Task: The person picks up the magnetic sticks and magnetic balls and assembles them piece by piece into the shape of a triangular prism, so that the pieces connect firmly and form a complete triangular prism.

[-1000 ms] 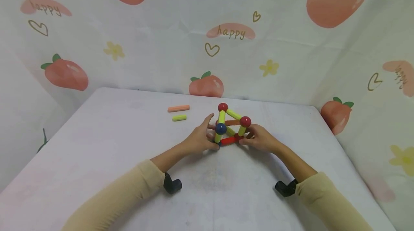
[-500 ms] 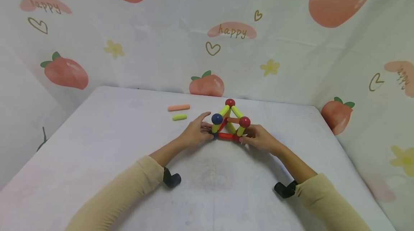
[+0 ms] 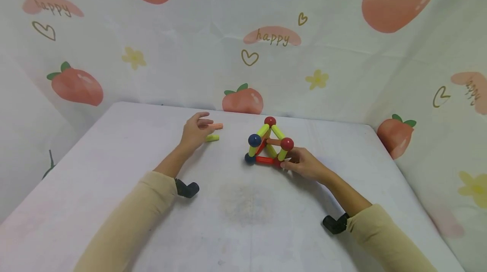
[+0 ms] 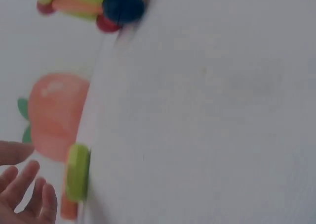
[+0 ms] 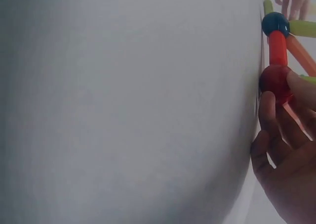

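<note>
A frame of magnetic sticks and balls stands on the table in the head view, with a red ball on top, a blue ball at left and a red stick low in front. My right hand pinches the lower red ball between thumb and fingers. Away to the left, my left hand hovers by an orange stick and a shorter yellow-green stick, partly covering both. Its fingers are spread apart beside the yellow-green stick, holding nothing visible.
The white table ends at the back against a hanging cloth printed with fruit and flowers. A black wrist mount sits on the left wrist, and another black mount on the right.
The frame was turned and pushed back slightly. My left hand then let go of its left side and moved left to the loose sticks. My right hand stays at the lower red ball.
</note>
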{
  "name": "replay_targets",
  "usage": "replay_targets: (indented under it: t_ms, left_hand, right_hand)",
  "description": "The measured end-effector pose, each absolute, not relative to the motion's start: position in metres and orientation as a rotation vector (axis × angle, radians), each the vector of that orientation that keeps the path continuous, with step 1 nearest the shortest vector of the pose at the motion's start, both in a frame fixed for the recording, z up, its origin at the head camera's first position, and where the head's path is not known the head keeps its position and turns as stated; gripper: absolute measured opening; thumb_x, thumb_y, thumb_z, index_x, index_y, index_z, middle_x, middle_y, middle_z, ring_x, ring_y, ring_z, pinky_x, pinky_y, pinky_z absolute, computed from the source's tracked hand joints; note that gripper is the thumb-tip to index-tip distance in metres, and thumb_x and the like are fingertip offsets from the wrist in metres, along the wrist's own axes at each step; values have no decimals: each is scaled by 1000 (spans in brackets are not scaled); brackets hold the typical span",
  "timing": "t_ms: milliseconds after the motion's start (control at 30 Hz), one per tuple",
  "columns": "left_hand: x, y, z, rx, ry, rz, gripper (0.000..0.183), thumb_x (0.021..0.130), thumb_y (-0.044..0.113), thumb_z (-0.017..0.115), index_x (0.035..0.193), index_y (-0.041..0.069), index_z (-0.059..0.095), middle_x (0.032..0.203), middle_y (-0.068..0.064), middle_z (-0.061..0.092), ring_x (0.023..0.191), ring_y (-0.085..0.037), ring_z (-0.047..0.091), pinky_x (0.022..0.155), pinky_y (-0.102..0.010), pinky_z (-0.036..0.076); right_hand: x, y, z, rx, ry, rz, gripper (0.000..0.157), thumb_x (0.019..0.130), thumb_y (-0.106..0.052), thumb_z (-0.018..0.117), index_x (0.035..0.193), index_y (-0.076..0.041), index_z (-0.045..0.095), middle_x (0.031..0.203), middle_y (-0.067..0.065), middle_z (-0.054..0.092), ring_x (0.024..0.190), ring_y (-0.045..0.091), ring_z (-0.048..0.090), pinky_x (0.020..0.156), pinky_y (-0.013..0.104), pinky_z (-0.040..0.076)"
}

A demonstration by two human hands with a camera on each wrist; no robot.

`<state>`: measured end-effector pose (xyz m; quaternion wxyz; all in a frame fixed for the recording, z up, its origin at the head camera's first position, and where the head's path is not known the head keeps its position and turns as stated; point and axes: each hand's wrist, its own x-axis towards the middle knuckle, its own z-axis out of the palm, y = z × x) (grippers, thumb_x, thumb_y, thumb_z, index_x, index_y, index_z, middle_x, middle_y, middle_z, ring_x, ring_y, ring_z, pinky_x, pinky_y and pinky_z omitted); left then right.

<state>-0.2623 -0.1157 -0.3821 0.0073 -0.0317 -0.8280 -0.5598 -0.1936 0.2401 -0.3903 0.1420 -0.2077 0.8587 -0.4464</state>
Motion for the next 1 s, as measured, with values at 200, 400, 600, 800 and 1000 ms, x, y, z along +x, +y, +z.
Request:
replay_targets:
  t_ms: [200, 400, 600, 800, 1000]
  left_hand:
    - [-273, -138, -393, 46, -2676, -1717, 62, 98, 5, 52, 155, 7, 30, 148, -19, 48, 140, -34, 38, 112, -46, 37]
    - [-279, -147, -402, 9, -2739, -1463, 56, 95, 5, 58, 148, 3, 40, 130, -22, 61, 125, -38, 53, 106, -50, 42]
    - [-280, -151, -404, -132, -2771, -1300, 51, 94, 1, 60, 142, 2, 45, 119, -23, 64, 113, -38, 59, 100, -52, 45]
    - [-272, -160, -394, -215, -2751, -1466, 54, 95, 6, 65, 144, 3, 44, 119, -21, 67, 116, -35, 60, 101, -49, 46]
    - [-260, -161, -379, -408, -2813, -1619, 62, 90, 14, 75, 144, 9, 46, 110, -12, 72, 103, -27, 64, 78, -36, 47]
  right_hand:
    - [-194, 240, -390, -581, 2477, -1293, 34, 94, -11, 67, 126, 1, 60, 115, 14, 67, 94, 24, 65, 83, 32, 54]
    - [-194, 239, -390, -572, 2476, -1285, 36, 95, -11, 66, 127, 0, 60, 116, 13, 67, 93, 24, 64, 83, 32, 55]
    - [-194, 237, -389, -581, 2478, -1274, 37, 95, -12, 66, 129, 0, 59, 118, 14, 66, 92, 24, 65, 83, 34, 54]
    - [-193, 237, -388, -579, 2476, -1264, 37, 95, -13, 66, 129, 0, 59, 119, 14, 65, 92, 24, 65, 83, 36, 54]
    - [-193, 238, -388, -596, 2481, -1261, 36, 95, -11, 66, 128, 1, 59, 116, 13, 66, 91, 24, 64, 82, 34, 55]
